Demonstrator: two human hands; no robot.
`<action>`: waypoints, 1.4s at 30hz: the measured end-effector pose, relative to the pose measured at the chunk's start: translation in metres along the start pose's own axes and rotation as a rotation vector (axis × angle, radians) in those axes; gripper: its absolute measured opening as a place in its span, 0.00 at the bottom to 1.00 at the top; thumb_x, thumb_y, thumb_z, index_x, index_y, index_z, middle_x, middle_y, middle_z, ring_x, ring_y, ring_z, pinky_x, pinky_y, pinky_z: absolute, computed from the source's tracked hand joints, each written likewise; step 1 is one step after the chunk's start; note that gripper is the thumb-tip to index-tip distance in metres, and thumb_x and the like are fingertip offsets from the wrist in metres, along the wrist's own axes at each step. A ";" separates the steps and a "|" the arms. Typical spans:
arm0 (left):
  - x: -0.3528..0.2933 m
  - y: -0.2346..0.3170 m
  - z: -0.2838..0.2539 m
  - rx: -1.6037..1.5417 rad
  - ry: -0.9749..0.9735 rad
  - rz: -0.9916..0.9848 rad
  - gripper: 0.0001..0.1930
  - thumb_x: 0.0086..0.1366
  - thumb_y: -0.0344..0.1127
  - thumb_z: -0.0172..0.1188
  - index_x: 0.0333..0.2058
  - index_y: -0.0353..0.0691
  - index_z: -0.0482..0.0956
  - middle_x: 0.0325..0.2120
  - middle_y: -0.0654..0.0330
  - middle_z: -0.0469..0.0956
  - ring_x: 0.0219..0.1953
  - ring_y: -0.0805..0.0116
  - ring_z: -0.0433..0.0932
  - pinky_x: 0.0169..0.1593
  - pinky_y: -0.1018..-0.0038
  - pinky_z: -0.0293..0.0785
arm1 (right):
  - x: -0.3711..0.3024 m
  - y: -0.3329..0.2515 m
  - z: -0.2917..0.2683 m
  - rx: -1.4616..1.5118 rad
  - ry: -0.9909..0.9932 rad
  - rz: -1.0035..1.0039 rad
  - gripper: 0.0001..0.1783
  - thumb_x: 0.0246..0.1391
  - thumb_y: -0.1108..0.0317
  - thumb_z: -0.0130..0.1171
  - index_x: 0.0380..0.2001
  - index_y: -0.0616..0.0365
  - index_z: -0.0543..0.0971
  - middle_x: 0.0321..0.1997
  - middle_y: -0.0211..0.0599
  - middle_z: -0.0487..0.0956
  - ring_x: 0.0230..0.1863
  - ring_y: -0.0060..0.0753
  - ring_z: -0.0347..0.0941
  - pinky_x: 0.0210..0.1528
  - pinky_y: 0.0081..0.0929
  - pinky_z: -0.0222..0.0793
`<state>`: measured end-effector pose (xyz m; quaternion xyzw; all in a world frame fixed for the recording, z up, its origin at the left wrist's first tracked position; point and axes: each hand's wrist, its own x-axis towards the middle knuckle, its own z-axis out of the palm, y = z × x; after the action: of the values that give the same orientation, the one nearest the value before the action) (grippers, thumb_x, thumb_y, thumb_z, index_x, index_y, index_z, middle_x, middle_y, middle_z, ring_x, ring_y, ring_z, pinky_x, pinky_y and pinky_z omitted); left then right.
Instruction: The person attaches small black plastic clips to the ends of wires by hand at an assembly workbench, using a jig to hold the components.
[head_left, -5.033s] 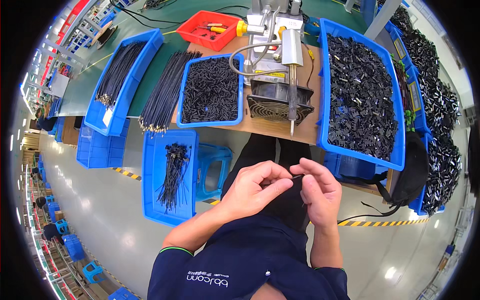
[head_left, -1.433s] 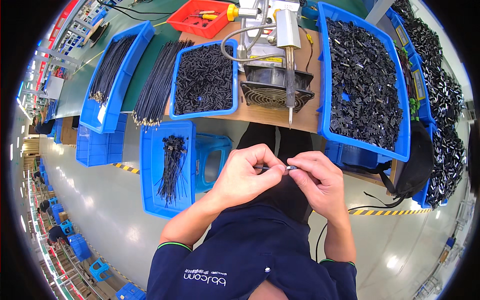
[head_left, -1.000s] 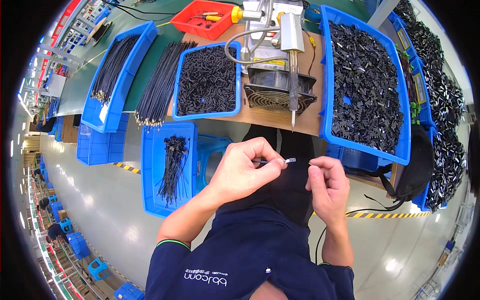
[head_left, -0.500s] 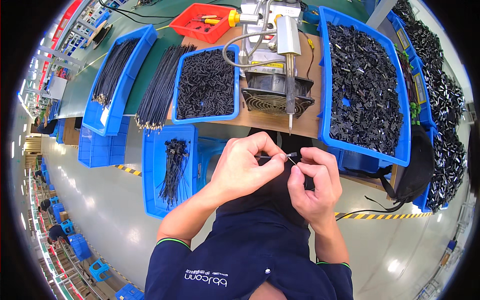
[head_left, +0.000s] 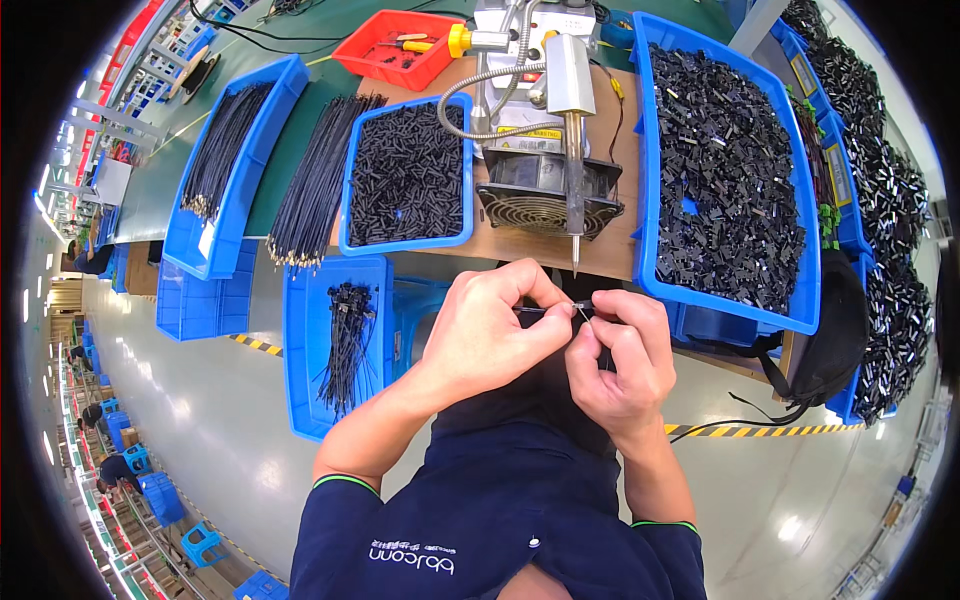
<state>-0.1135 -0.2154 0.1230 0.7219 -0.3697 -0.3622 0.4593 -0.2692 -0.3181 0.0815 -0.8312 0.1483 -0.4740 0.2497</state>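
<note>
In front of my body, my left hand (head_left: 492,325) pinches the end of a thin black cable (head_left: 532,309) between thumb and forefinger. My right hand (head_left: 628,362) is closed close beside it, thumb and fingers curled around a small black connector piece (head_left: 584,305). A thin pale wire (head_left: 583,316) runs between the fingertips; which hand grips it I cannot tell. Just beyond the hands, a soldering iron (head_left: 574,180) hangs from a stand, its tip pointing down and apart from the pieces.
A black fan (head_left: 545,195) stands behind the iron. Left of it are a blue tray (head_left: 467,225) of short black tubes, a cable bundle (head_left: 318,180) and a red bin (head_left: 345,52). At right, a large blue tray (head_left: 648,200) holds small black parts. Below sits a blue bin (head_left: 302,350) with cables.
My right hand has shifted slightly left, its fingers closer to the left hand's. The left hand stays nearly in place. The bench has drifted a little left in view.
</note>
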 end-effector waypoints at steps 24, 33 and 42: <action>0.022 0.013 -0.015 0.160 0.065 0.066 0.07 0.62 0.31 0.70 0.34 0.32 0.88 0.31 0.57 0.90 0.34 0.77 0.85 0.39 0.74 0.79 | 0.017 0.008 0.013 0.002 0.042 0.001 0.12 0.41 0.88 0.68 0.30 0.67 0.79 0.45 0.46 0.84 0.42 0.49 0.83 0.43 0.39 0.80; 0.022 0.015 -0.015 0.174 0.066 0.071 0.07 0.62 0.31 0.71 0.34 0.32 0.88 0.31 0.57 0.90 0.34 0.76 0.85 0.39 0.74 0.80 | 0.018 0.009 0.014 -0.009 0.054 0.000 0.11 0.41 0.88 0.69 0.30 0.67 0.80 0.45 0.44 0.83 0.42 0.49 0.82 0.43 0.39 0.80; 0.021 0.014 -0.014 0.192 0.084 0.100 0.07 0.62 0.31 0.72 0.34 0.32 0.87 0.31 0.57 0.90 0.33 0.76 0.85 0.39 0.74 0.80 | 0.018 0.006 0.014 -0.022 0.058 0.005 0.12 0.41 0.87 0.69 0.31 0.66 0.81 0.45 0.44 0.83 0.43 0.49 0.82 0.43 0.39 0.80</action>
<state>-0.0945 -0.2326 0.1366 0.7578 -0.4186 -0.2712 0.4207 -0.2481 -0.3280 0.0849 -0.8195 0.1626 -0.4958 0.2371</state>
